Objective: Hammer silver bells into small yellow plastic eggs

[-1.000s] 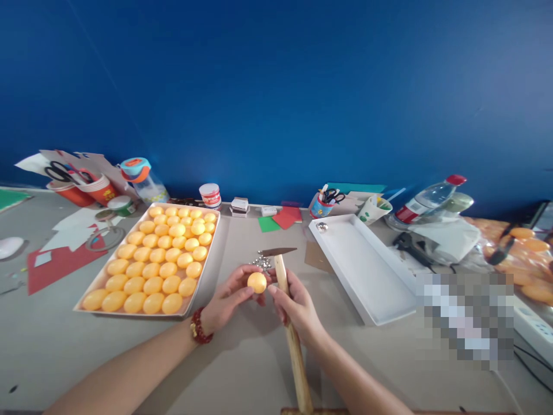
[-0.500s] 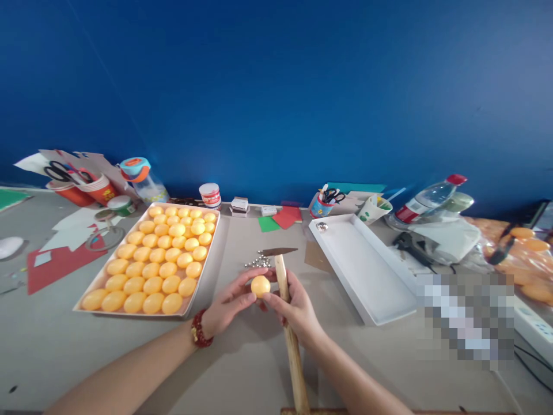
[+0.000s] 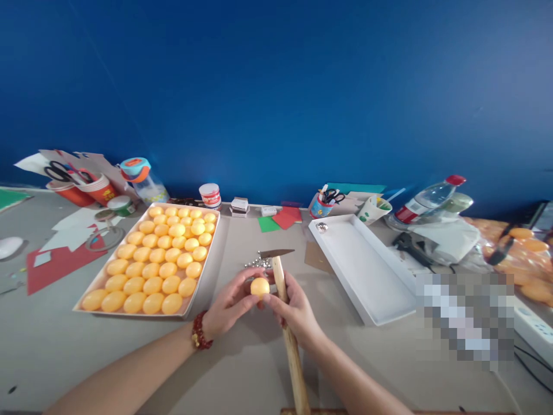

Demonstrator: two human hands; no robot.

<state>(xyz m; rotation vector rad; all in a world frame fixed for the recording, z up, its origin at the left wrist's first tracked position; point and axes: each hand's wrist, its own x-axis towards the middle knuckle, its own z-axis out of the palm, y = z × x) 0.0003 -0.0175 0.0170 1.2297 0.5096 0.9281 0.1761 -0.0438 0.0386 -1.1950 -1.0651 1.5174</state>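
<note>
An orange ping-pong ball (image 3: 260, 286) is held between the fingertips of my left hand (image 3: 228, 305), which wears a red bead bracelet. My right hand (image 3: 301, 311) is wrapped round the wooden handle of a hammer (image 3: 295, 366), and its thumb tip touches the ball's right side. The hammer's narrow dark metal head points up, away from me. Just beyond my fingers lies a small heap of shiny silver beads (image 3: 258, 262), partly hidden by the left hand.
To the left stands a shallow box (image 3: 186, 314) with rows of orange balls. On the right is a white tray (image 3: 367, 265) with a small silver item in its far corner. Cups, bottles (image 3: 427, 202) and paper line the blue wall. A power strip (image 3: 533, 328) lies far right.
The ball has shifted slightly right and toward me, and my right thumb has come onto it. The hammer has tipped slightly left over the last half second.
</note>
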